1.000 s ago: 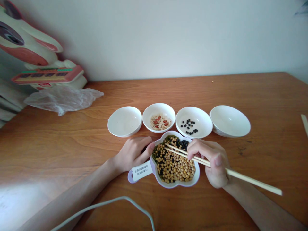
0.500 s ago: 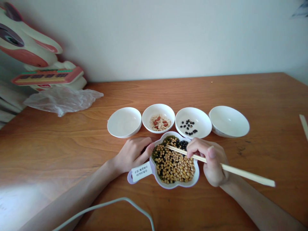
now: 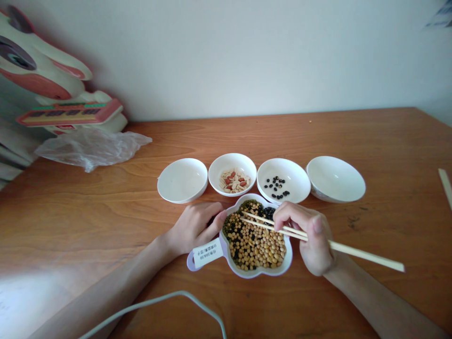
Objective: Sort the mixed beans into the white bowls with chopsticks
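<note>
A flower-shaped purple-and-white dish (image 3: pixel 288 263) with a labelled handle (image 3: pixel 206 254) stands on the table, filled with mixed beans (image 3: pixel 259 242), yellow, green and black. My left hand (image 3: pixel 197 223) grips the dish's left rim between thumb and fingers. In my right hand (image 3: pixel 309 233) is a pair of wooden chopsticks (image 3: pixel 363 255). Their tips lie slightly apart among the beans in the upper left of the dish, and no bean is visibly pinched between them. Behind the dish, one white bowl (image 3: pixel 233 159) contains peanuts (image 3: pixel 235 181), and another white bowl (image 3: pixel 298 181) contains several black beans (image 3: pixel 277 186).
White bowls with nothing visible inside stand at the left end (image 3: pixel 181 181) and right end (image 3: pixel 335 179) of the row. A plastic bag (image 3: pixel 95 146) lies by a cow-shaped toy (image 3: pixel 70 113). A pale cable (image 3: pixel 180 293) crosses the front. A wooden stick (image 3: pixel 445 183) lies far right.
The chopstick tips have spread apart from being nearly together, staying over the same part of the dish. My left hand and the dish have hardly moved.
</note>
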`<state>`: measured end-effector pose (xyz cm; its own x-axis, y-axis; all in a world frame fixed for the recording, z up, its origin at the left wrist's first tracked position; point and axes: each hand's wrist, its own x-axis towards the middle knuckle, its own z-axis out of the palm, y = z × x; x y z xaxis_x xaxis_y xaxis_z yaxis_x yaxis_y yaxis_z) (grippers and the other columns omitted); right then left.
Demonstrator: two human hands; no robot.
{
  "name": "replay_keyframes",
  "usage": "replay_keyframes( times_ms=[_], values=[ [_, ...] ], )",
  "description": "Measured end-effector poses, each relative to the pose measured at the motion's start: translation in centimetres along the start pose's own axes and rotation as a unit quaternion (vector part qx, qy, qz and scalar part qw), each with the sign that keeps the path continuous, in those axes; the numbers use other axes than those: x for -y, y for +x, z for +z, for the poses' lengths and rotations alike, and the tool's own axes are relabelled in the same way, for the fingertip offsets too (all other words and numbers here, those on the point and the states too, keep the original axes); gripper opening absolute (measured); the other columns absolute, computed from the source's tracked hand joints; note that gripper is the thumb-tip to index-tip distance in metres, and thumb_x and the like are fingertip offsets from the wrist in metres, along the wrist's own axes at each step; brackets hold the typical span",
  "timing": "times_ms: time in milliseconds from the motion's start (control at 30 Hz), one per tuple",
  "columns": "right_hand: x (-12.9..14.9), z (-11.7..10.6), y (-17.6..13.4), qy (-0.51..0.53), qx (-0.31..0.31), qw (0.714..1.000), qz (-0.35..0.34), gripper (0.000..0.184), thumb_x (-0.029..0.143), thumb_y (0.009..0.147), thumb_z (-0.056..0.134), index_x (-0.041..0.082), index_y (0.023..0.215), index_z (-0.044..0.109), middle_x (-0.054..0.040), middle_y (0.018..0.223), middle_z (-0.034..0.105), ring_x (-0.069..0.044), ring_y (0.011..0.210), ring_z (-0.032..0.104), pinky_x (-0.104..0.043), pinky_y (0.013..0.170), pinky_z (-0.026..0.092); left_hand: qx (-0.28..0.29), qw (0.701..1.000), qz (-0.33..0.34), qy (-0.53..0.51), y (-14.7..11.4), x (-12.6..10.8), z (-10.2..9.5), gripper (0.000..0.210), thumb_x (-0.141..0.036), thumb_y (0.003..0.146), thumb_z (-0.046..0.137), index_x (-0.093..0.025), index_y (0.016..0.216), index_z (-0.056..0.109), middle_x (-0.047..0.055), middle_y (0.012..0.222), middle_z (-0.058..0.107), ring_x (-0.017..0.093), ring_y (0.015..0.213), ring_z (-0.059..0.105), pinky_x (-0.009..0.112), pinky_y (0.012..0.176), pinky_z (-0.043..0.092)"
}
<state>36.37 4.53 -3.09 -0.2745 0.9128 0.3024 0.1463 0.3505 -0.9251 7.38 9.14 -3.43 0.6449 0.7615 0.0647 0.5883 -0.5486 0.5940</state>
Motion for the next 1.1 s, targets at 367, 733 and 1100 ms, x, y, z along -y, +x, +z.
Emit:
replay_keyframes(
  times_ms=[367,733,1100],
  values=[
    [0.13,0.06,0.18,0.000,-0.009,1.000,-0.004,0.070,0.066,0.105,0.017,0.020,0.080,0.064,-0.0031,0.073,0.059,-0.016,0.060,0.051,-0.033,0.056,0.036,-0.004,1.000,0.002,0.003,0.09,-0.06,-0.01,0.036,-0.033,0.109,0.038,-0.019,0.077,0.046,-0.001,0.070,0.057,0.011,0.060,0.049,0.028,0.060,0.034],
    [0.34,0.11,0.19,-0.014,-0.022,0.999,-0.032,0.065,0.055,0.108,0.018,0.020,0.079,0.064,-0.0039,0.072,0.060,-0.017,0.064,0.055,-0.033,0.060,0.039,-0.006,1.000,0.002,0.003,0.20,-0.18,-0.02,0.036,-0.032,0.109,0.038,-0.019,0.076,0.046,-0.001,0.069,0.056,0.011,0.060,0.048,0.028,0.059,0.033],
    [0.38,-0.08,0.25,0.005,-0.045,0.997,-0.066,0.067,0.057,0.108,0.021,0.022,0.075,0.068,-0.0053,0.069,0.064,-0.019,0.062,0.058,-0.035,0.057,0.038,-0.001,1.000,0.002,0.003,0.11,-0.02,0.02,0.037,-0.034,0.109,0.036,-0.019,0.076,0.045,-0.001,0.069,0.055,0.012,0.060,0.048,0.028,0.059,0.033]
  ],
)
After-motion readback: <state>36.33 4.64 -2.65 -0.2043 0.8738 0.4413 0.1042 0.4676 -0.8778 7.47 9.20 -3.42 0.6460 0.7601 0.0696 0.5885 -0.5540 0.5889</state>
